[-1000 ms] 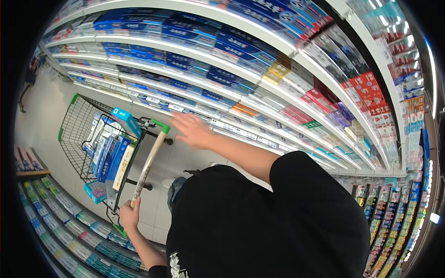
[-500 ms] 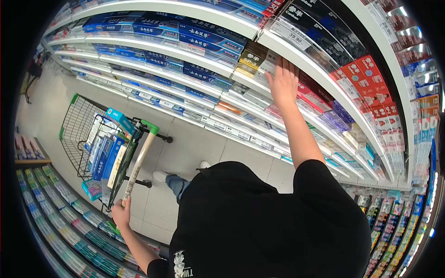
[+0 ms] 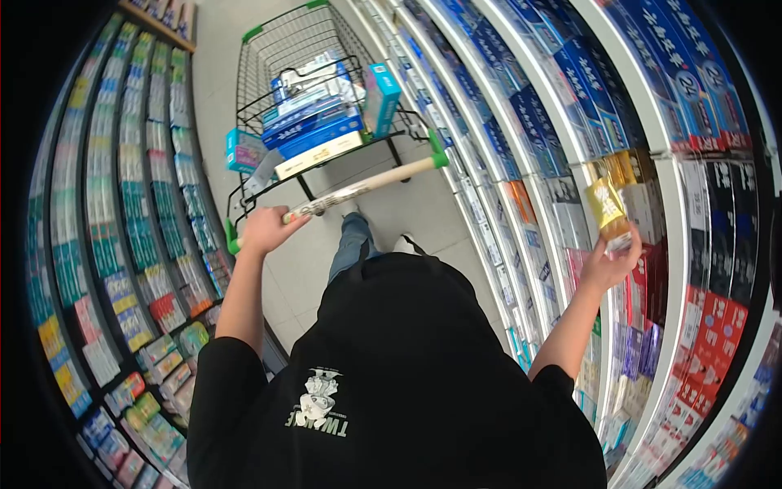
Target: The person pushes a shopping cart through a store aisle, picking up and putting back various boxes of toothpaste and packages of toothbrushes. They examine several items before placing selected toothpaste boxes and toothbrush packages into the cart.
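Note:
My right hand (image 3: pixel 609 262) holds a gold and white box (image 3: pixel 609 212) upright, just off the shelf (image 3: pixel 668 187) on the right where similar gold boxes stand. My left hand (image 3: pixel 262 228) grips the wooden handle bar (image 3: pixel 358 189) of a black wire shopping cart (image 3: pixel 301 49) with green corner caps. The cart holds several boxes: blue ones (image 3: pixel 314 126), a teal one standing on end (image 3: pixel 380 98) and a cream one (image 3: pixel 318 156). My black shirt fills the lower middle of the view.
Shelves of boxed goods line both sides of a narrow aisle: blue, black and red boxes on the right, teal and mixed boxes (image 3: pixel 122 212) on the left. Pale tiled floor (image 3: pixel 220 33) runs ahead beyond the cart. My legs show behind the cart.
My right hand has come off the shelf with the gold box in it. The view has swung so the cart now points straight ahead; my left hand stays on the handle.

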Demonstrator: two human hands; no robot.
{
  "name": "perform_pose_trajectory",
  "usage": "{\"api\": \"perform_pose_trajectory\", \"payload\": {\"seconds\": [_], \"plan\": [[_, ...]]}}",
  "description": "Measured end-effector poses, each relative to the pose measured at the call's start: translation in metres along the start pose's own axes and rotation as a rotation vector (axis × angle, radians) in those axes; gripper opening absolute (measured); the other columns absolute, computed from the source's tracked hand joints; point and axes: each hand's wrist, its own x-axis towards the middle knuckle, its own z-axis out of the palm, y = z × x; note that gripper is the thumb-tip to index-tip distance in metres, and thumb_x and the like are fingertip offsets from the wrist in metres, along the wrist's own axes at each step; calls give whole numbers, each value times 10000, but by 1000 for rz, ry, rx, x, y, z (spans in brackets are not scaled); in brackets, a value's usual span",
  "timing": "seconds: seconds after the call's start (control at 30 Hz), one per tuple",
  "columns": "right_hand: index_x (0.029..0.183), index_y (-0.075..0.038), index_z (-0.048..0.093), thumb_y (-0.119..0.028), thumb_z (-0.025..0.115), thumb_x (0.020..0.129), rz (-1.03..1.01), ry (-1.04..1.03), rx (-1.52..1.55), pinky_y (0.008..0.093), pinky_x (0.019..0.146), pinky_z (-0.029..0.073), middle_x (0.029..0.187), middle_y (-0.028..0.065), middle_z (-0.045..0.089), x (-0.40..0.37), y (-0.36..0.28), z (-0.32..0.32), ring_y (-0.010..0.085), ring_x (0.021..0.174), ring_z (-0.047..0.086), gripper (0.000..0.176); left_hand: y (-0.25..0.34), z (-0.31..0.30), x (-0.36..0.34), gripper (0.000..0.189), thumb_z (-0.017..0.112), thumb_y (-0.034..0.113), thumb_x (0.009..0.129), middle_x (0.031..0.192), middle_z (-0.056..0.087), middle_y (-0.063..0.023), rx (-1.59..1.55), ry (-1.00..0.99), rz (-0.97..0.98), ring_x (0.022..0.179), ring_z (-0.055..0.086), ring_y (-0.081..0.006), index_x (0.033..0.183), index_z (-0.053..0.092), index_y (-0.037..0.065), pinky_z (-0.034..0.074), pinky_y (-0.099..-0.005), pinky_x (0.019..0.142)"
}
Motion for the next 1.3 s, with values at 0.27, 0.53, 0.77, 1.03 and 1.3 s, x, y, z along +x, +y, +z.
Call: {"api": "perform_pose_trajectory", "payload": {"seconds": [0.27,0.53,0.77,1.03,1.3], "plan": [[1443,-25,520,-66,818,907,414,-690,1057,315,882,566,1149,149,719,-28,-201,75,202,1029,722,614,28,24,-33,709,636,759,864,668,689,-179,-20,14,15,698,710,-383,742,723,66,554,-495,637],[1479,-43,531,-163,721,912,-248,-881,498,449,951,562,1176,274,675,-32,-276,189,414,1104,691,610,49,44,-62,752,619,799,857,636,676,-163,-29,7,37,654,705,-370,703,705,69,553,-479,609],[1270,-4,658,-142,678,911,-382,-1082,29,486,935,575,1179,261,663,-66,-296,237,403,1071,691,385,55,58,-77,723,646,771,850,608,662,-162,-34,49,62,618,691,-376,674,688,71,548,-480,599],[1140,-81,720,-93,610,917,-321,-884,304,517,991,543,1273,208,629,-84,-265,221,398,1145,632,249,54,69,-80,654,684,698,872,662,663,-208,11,68,114,680,683,-425,720,655,62,523,-520,618],[1237,-88,699,-182,788,873,-326,-340,501,441,1053,498,1318,122,677,-49,-153,83,329,1211,632,386,70,58,-76,619,733,581,906,662,638,-253,-60,-23,84,681,658,-471,734,646,-7,498,-530,618]]}}
